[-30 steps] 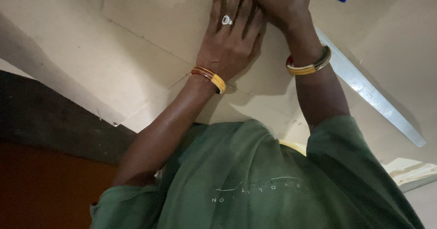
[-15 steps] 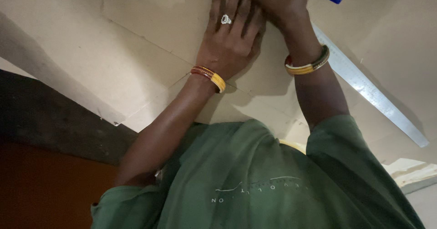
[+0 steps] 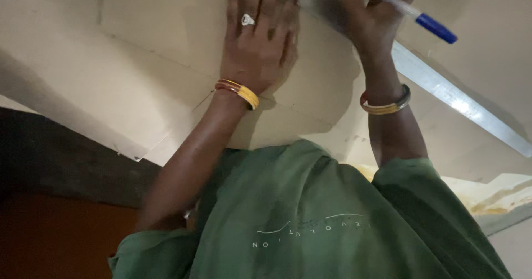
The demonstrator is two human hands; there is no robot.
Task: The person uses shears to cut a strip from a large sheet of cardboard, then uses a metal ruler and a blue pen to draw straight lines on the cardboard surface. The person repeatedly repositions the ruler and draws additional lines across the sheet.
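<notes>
My left hand, with a ring and orange-gold bangles, lies flat with fingers spread on a beige cardboard sheet. Its fingertips rest on a long metal ruler that runs diagonally from the top centre down to the right edge. My right hand, also wearing bangles, grips a white pen with a blue cap right beside the ruler's upper end. The pen's tip is hidden behind that hand.
More beige cardboard sheets overlap under the top one, with cut edges to the lower left. A dark surface lies at the left. My green shirt fills the bottom. A stained pale board sits at the lower right.
The view has tipped so both hands sit lower in frame and more of the pen shows. Both hands stay pressed at the same spot on the cardboard and ruler.
</notes>
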